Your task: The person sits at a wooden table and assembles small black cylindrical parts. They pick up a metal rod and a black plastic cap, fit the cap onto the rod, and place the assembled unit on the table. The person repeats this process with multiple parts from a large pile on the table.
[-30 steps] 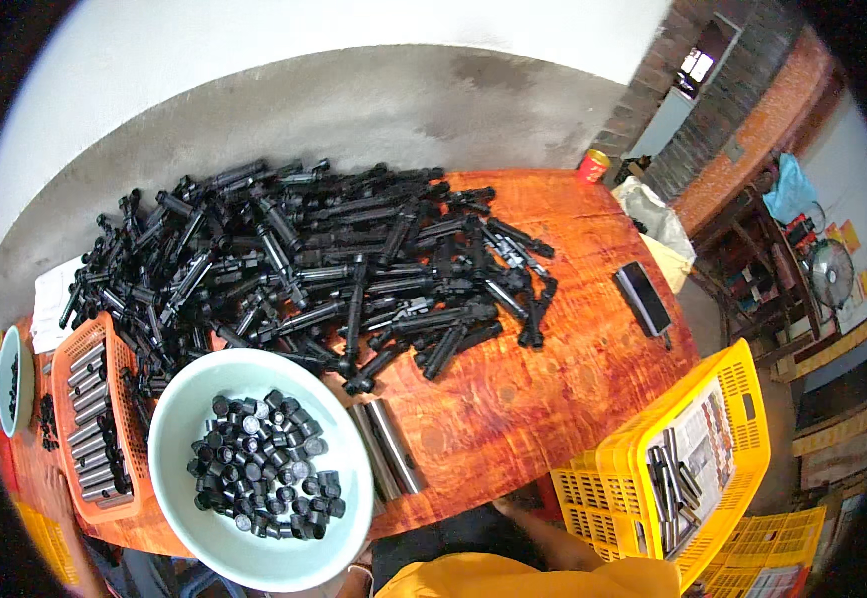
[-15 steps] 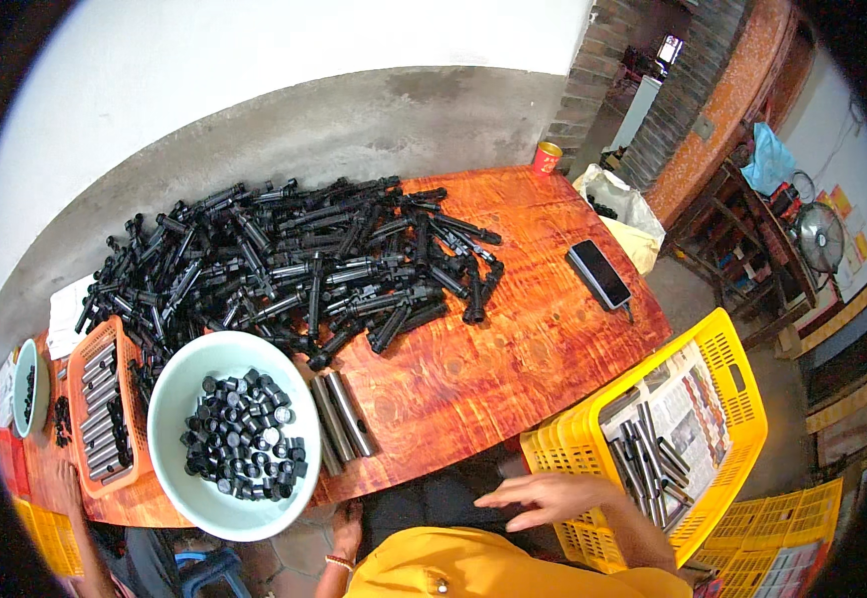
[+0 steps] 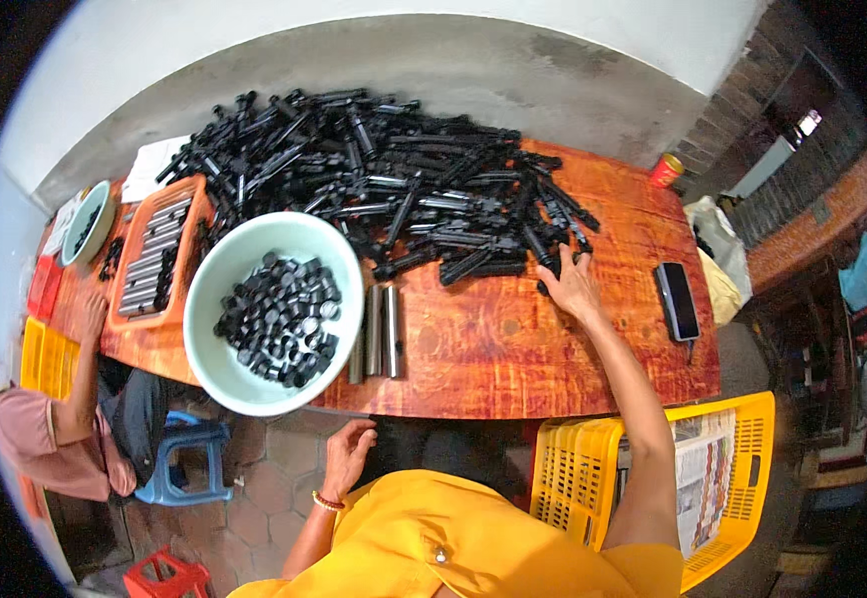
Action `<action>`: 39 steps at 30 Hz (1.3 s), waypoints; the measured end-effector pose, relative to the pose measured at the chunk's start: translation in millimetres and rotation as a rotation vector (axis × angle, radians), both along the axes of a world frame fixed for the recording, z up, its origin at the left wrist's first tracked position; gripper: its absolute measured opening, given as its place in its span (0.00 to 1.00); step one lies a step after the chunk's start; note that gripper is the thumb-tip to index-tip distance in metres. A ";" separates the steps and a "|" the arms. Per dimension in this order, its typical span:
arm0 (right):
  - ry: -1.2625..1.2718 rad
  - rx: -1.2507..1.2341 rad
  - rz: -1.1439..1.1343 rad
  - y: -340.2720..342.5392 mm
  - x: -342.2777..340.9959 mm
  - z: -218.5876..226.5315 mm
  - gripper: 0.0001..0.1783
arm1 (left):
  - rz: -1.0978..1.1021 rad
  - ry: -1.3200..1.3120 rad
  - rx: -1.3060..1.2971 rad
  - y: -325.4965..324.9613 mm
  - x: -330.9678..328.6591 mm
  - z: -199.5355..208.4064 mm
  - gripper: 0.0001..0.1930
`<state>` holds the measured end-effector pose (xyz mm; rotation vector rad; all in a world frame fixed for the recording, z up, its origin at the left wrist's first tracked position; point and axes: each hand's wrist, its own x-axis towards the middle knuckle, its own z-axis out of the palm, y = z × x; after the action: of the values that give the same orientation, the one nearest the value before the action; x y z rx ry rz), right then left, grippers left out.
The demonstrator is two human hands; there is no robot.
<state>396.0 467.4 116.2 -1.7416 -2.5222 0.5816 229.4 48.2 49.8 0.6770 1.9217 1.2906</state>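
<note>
My right hand (image 3: 575, 287) reaches across the table to the right end of a heap of black flashlight-like tubes (image 3: 394, 189). Its fingers are spread and touch the tubes there; no firm hold on one shows. Loosely curled, my left hand (image 3: 348, 456) is over my lap, below the table's front edge, and nothing shows in it. Between that hand and the heap stands a pale green basin (image 3: 199, 334) with many short black caps (image 3: 279, 319) inside. A few bare metal tubes (image 3: 393, 334) lie side by side right of the basin.
A yellow crate (image 3: 752, 448) lined with newspaper stands at my right. On the table (image 3: 493, 369) are a phone (image 3: 678, 301), a red can (image 3: 666, 170) and an orange basket (image 3: 123, 289) of tubes. Another person's hand (image 3: 93, 314) rests beside that basket. A blue stool (image 3: 186, 463) stands below.
My right hand has moved from over my lap to the tube heap. My left hand has risen slightly and shows more fully. The view has shifted, bringing the neighbouring person into sight.
</note>
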 end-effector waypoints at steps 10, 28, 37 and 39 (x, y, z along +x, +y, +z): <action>0.118 -0.068 0.060 -28.0 12.1 14.7 0.28 | -0.116 0.399 0.206 47.4 -2.7 63.1 0.09; 1.145 -0.730 0.203 -109.9 30.8 60.1 0.41 | -0.146 1.142 -0.203 162.6 -16.8 41.5 0.29; 1.194 -1.023 0.114 -110.8 12.9 32.0 0.34 | -0.197 0.921 -0.118 148.2 -6.6 42.9 0.19; 1.199 -1.002 0.127 -105.7 13.3 23.4 0.27 | -0.180 0.807 -0.027 144.5 -6.0 51.0 0.19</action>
<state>409.3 361.7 139.7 -0.7154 -1.4514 2.2556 223.4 192.7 100.8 1.4836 2.4046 0.9382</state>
